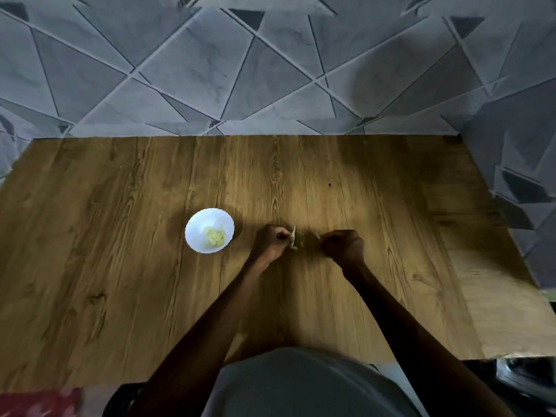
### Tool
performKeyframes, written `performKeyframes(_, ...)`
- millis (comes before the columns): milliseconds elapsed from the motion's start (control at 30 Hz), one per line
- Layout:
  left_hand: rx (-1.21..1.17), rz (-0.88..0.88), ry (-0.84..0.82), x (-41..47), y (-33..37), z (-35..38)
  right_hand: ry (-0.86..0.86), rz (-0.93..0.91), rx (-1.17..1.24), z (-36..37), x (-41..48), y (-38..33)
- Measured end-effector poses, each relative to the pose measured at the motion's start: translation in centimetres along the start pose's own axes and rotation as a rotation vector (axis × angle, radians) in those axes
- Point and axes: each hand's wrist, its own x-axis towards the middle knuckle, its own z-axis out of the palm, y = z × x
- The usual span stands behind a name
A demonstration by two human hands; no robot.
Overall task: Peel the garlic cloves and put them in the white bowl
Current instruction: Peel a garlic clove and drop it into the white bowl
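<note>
A small white bowl [195, 233] sits on the wooden table, left of my hands, with several peeled yellowish garlic cloves [215, 235] in it. My left hand [271, 241] is curled closed just right of the bowl, pinching a pale strip of garlic skin [293, 236] at its fingertips. My right hand [343, 245] is a closed fist a short way to the right, with a small pale scrap showing at its fingertips. Bits of skin [301, 242] lie on the table between the two hands. Any clove inside either fist is hidden.
The wooden table [120, 266] runs back to a grey wall tiled in triangles [270, 70]. A lighter board [487, 296] forms the table's right part. A red cloth [39, 401] shows at the bottom left corner.
</note>
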Motion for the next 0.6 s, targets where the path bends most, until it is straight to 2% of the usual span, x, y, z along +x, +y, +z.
performKeyframes(67, -0.013, 0.025, 0.011, -0.2, 0.2, -0.3, -0.093, 0.109, 0.248, -0.1, -0.8, -0.2)
performKeyframes(133, -0.033, 0.039, 0.021, -0.5, 0.6, -0.5, -0.158, 0.174, 0.391, -0.1, -1.6, -0.2)
performKeyframes(300, -0.089, 0.049, 0.104, -2.3, 0.9, -0.7, -0.203, 0.221, 0.429, 0.3, -2.8, 0.3)
performKeyframes(467, -0.096, 0.049, 0.083, -5.2, -0.1, 0.1, -0.064, 0.082, 0.277, 1.6, -4.2, 0.8)
performKeyframes(600, 0.016, 0.002, 0.076, -6.6, -1.2, 0.7, -0.066, -0.070, -0.084, 2.8, -4.7, 1.1)
